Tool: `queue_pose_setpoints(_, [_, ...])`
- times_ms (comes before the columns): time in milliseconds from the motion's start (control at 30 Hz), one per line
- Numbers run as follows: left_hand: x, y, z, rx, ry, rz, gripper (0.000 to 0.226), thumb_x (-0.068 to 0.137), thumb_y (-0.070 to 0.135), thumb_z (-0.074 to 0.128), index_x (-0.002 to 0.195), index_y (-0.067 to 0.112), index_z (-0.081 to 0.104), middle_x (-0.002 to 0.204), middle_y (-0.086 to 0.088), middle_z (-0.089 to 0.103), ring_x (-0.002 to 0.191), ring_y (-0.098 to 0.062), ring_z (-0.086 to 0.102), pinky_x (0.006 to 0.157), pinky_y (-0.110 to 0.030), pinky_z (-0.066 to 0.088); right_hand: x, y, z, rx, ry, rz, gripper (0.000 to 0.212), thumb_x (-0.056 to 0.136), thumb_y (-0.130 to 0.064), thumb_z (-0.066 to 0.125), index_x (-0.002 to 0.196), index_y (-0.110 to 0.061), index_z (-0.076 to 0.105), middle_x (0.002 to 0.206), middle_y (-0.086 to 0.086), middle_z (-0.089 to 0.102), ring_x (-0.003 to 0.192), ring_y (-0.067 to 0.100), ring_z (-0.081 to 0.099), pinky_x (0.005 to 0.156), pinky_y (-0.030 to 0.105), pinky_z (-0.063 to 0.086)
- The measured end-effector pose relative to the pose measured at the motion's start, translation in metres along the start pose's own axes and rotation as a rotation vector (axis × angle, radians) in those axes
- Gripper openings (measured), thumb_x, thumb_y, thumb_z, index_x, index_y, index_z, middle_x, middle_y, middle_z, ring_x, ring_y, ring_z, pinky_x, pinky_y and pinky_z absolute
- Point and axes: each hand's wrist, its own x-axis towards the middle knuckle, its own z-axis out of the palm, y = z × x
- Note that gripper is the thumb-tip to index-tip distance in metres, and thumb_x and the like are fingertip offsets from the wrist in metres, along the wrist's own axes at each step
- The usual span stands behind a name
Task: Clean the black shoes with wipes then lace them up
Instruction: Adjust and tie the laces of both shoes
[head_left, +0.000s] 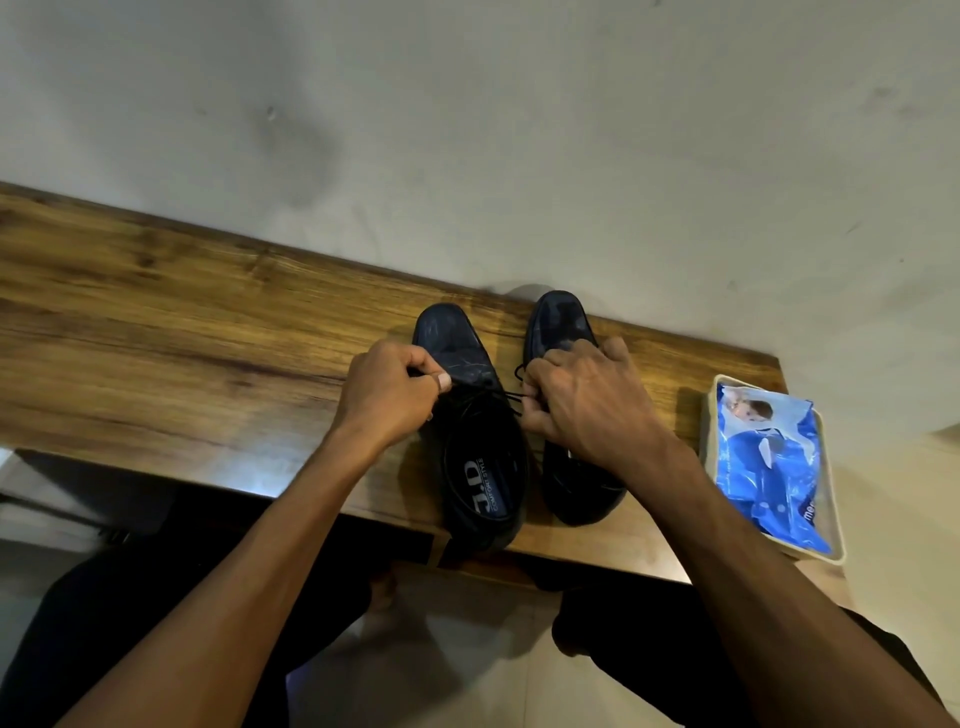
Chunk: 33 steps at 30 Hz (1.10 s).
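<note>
Two black shoes stand side by side, toes to the wall, at the centre of the frame on the wooden table (156, 322); the left hand (387, 395) pinches one end of the thin black lace (501, 397) over the left shoe (478, 441), the right hand (582, 400) pinches the other end just above the right shoe (558, 322). That lace looks limp and light, best held near its tips; the leather seems stiff, smooth, scuffed at the toes; a glossy blue wipes pack (769, 462) lies in a pale tray (836, 530) at right.
</note>
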Motion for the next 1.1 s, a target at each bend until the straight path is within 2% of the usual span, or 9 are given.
queue_pose_setpoints(100, [0.0041,-0.0026,-0.0001,0.007,0.0,0.003,0.009,0.087,0.017,0.073,0.079,0.018,0.075,0.077,0.001,0.071,0.068,-0.018,0.067,0.071,-0.034,0.057,-0.0017,-0.0017,0.0009,-0.022,-0.017,0.011,0.029,0.094,-0.047,0.041,0.098,-0.025,0.06,0.102,-0.005,0.066,0.099,0.022,0.056,0.09,0.042,0.032])
queue_pose_setpoints(233, [0.0072,-0.0042,-0.0026,-0.054,-0.049,-0.013,0.011,0.089,0.016,0.071,0.078,0.019,0.074,0.075,0.003,0.07,0.065,-0.013,0.065,0.066,-0.03,0.052,-0.0018,0.0023,-0.0014,0.089,-0.018,0.036,0.027,0.095,-0.046,0.042,0.097,-0.026,0.06,0.098,-0.006,0.066,0.098,0.02,0.056,0.096,0.042,0.034])
queue_pose_setpoints(400, [0.005,-0.0007,-0.0023,-0.092,-0.019,-0.031,0.013,0.088,0.013,0.072,0.076,0.019,0.074,0.078,0.003,0.071,0.068,-0.011,0.065,0.064,-0.026,0.051,-0.0023,0.0037,-0.0012,0.101,-0.033,0.021,0.027,0.092,-0.046,0.042,0.094,-0.026,0.06,0.094,-0.008,0.065,0.097,0.017,0.054,0.096,0.041,0.032])
queue_pose_setpoints(500, [0.0047,-0.0009,-0.0016,-0.066,-0.022,-0.036,0.015,0.088,0.011,0.071,0.075,0.019,0.073,0.082,0.002,0.071,0.071,-0.012,0.064,0.067,-0.03,0.054,-0.0039,0.003,0.0001,0.097,-0.061,0.012,0.025,0.092,-0.048,0.044,0.094,-0.029,0.059,0.097,-0.01,0.064,0.101,0.016,0.051,0.096,0.04,0.028])
queue_pose_setpoints(600, [0.0054,-0.0018,-0.0008,-0.026,-0.023,-0.042,0.014,0.087,0.013,0.072,0.075,0.019,0.073,0.08,0.006,0.07,0.074,-0.015,0.066,0.076,-0.038,0.06,-0.0042,0.0015,-0.0007,0.086,-0.074,0.012,0.025,0.092,-0.05,0.045,0.096,-0.03,0.06,0.1,-0.01,0.063,0.104,0.017,0.048,0.093,0.041,0.025])
queue_pose_setpoints(767, [0.0052,-0.0031,-0.0014,0.022,-0.007,-0.045,0.015,0.086,0.015,0.074,0.073,0.021,0.073,0.079,0.008,0.069,0.08,-0.019,0.068,0.083,-0.043,0.059,-0.0061,-0.0014,-0.0032,0.104,-0.082,0.018,0.021,0.092,-0.049,0.046,0.095,-0.032,0.058,0.099,-0.011,0.062,0.105,0.017,0.044,0.092,0.041,0.023])
queue_pose_setpoints(967, [0.0027,-0.0005,-0.0016,0.025,-0.01,0.031,0.008,0.088,0.016,0.072,0.081,0.019,0.075,0.081,0.008,0.068,0.082,-0.015,0.067,0.076,-0.033,0.055,-0.0073,-0.0009,-0.0035,0.164,-0.112,0.034,0.016,0.094,-0.046,0.049,0.09,-0.032,0.056,0.095,-0.012,0.059,0.106,0.018,0.044,0.094,0.042,0.027])
queue_pose_setpoints(1033, [0.0034,-0.0014,-0.0022,0.006,-0.002,0.055,0.008,0.09,0.017,0.071,0.085,0.021,0.075,0.081,0.01,0.067,0.08,-0.011,0.063,0.068,-0.023,0.046,-0.009,0.0003,-0.0052,0.193,-0.095,0.03,0.021,0.098,-0.045,0.051,0.097,-0.028,0.062,0.098,-0.009,0.063,0.107,0.019,0.048,0.094,0.042,0.03])
queue_pose_setpoints(1100, [0.0032,-0.0019,-0.0025,-0.001,0.011,0.057,0.009,0.091,0.021,0.069,0.097,0.023,0.075,0.087,0.01,0.066,0.082,-0.007,0.061,0.067,-0.02,0.044,-0.0101,-0.0007,-0.0049,0.316,-0.072,0.053,0.028,0.099,-0.046,0.052,0.11,-0.023,0.063,0.103,-0.003,0.068,0.106,0.021,0.056,0.094,0.042,0.041])
